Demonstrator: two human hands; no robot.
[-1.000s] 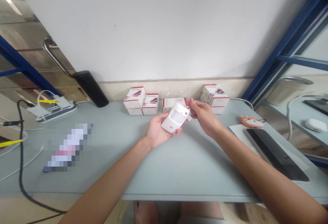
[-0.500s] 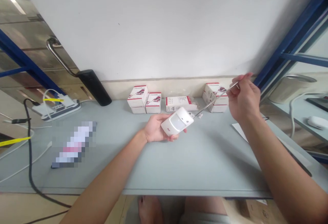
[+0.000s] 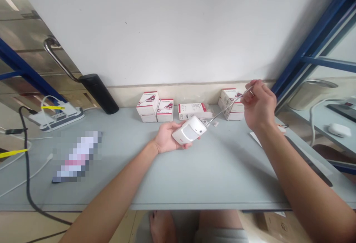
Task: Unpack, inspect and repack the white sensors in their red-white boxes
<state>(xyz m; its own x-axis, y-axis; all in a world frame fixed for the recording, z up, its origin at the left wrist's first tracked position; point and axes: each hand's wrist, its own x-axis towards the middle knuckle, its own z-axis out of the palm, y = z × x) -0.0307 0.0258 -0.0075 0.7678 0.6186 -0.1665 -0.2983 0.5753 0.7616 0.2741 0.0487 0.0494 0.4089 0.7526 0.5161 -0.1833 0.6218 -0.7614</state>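
Observation:
My left hand (image 3: pixel 168 137) is wrapped around a white motion sensor (image 3: pixel 187 133) with a rounded window, tilted above the table. From the sensor's upper right end a thin metal antenna (image 3: pixel 222 112) slants up to the right. My right hand (image 3: pixel 260 105) is closed, pinching the antenna's far end between its fingertips. A few small white parts (image 3: pixel 215 124) lie on the table just behind the sensor.
Red-and-white boxes (image 3: pixel 148 104) stand along the wall, with an opened box (image 3: pixel 191 110) between them and more boxes (image 3: pixel 230 104) on the right. A power strip (image 3: pixel 62 118), cables, a blurred flat item (image 3: pixel 78 157) and a black cylinder (image 3: pixel 99 94) occupy the left.
The view has shifted slightly. The sensor has tilted a little in my left hand, and my right hand keeps its pinch on the antenna.

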